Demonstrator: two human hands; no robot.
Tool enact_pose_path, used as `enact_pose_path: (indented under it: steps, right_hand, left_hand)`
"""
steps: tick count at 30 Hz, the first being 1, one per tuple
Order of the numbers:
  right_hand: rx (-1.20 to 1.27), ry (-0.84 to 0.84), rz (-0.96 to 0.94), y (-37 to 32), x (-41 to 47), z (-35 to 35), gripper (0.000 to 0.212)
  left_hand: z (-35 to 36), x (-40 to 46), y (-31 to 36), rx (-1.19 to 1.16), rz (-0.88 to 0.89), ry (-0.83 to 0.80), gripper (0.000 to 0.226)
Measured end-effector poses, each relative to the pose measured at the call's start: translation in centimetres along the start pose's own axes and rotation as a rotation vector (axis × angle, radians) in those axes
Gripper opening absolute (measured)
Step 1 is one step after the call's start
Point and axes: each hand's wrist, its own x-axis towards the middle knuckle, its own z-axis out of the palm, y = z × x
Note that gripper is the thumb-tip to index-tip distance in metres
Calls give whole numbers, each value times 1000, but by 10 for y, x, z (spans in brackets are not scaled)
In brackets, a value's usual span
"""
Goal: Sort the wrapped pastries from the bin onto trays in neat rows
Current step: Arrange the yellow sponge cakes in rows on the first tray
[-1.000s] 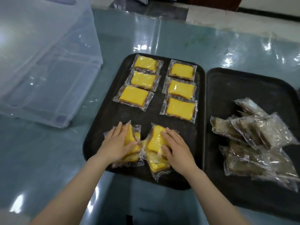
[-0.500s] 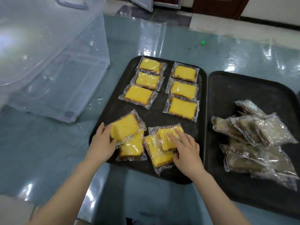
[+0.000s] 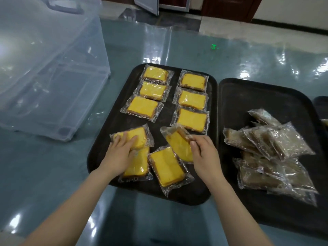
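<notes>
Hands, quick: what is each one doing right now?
Left hand: open, fingers flat on a yellow pastry.
Right hand: pinching a tilted yellow pastry.

Yellow pastries [image 3: 192, 100], black tray [image 3: 110, 150]

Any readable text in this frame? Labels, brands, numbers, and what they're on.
None readable.
Yellow pastry wrappers: clear film, no print that can be made out.
Brown pastry wrappers: faint pale marks on the film, too blurred to read.
Clear bin: no label visible.
Black trays: no markings visible.
Green light spot on the table: a glow, not legible as a character.
</notes>
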Motion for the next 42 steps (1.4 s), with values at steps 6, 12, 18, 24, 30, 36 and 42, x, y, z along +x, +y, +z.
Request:
enact_pose_path:
  steps: [6,12,18,24,30,36,42]
  right_hand:
    - [-386,122,62,-1,39,-8,39]
    - [-583,-162,83,13,14,36,48]
    - [-507,-157,-12,36,-3,47,39]
    - [-567,-233,-49,43,3,42,43]
    - [-460,-53,-134,23,-25,53,43]
    - [-488,-288,-121,23,-40,65,77]
    - [-535,-325,-163,32,-55,48,60]
  left_hand:
    - [-20,21,9,94,26,123,62]
    - [-12,8,25,38,53,240,50]
    - [10,14,21,88,37,-11,63]
    - [4,24,12,13,74,-50,66]
    - [20,-17,21,-367,248,237,51]
    - [43,-34,22,-121,264,49,73]
    - [46,-37,22,33,238,18,93]
